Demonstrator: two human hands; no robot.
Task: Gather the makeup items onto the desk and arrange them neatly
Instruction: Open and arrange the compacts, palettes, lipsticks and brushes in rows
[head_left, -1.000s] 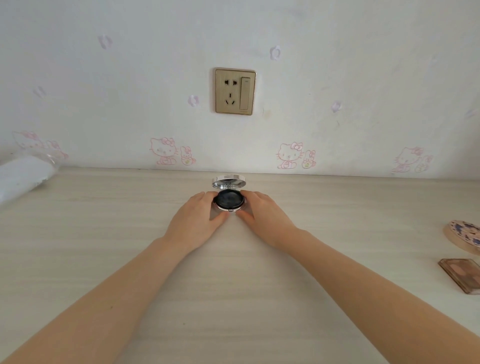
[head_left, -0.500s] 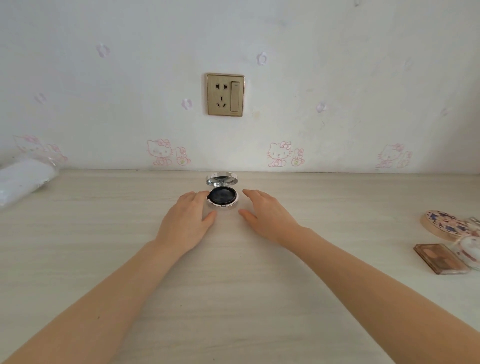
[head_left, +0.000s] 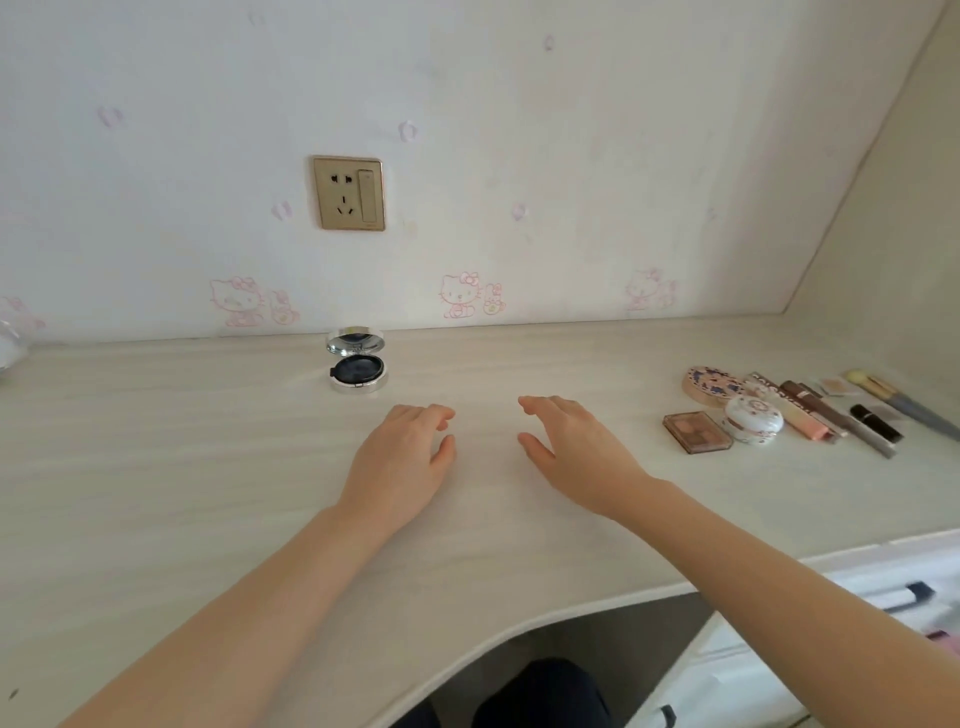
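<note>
An open round silver compact (head_left: 357, 368) with a dark pad stands on the pale wooden desk (head_left: 208, 467) near the wall, its mirrored lid raised. My left hand (head_left: 402, 465) and my right hand (head_left: 574, 454) hover over the desk in front of the compact, both empty with fingers apart. At the right lie a brown eyeshadow palette (head_left: 697, 431), a white round case (head_left: 753, 420), a floral round compact (head_left: 711, 385), several tubes (head_left: 810, 415), a dark lipstick (head_left: 878, 423) and a makeup brush (head_left: 904, 404).
A gold wall socket (head_left: 349, 193) sits above the compact. A clear white bundle (head_left: 13, 343) shows at the far left edge. The desk's curved front edge (head_left: 571, 616) runs bottom right, with white drawers (head_left: 779, 675) below it.
Both hands let go of the open compact and drew back toward me. The view swung right, bringing the pile of makeup items at the right into sight.
</note>
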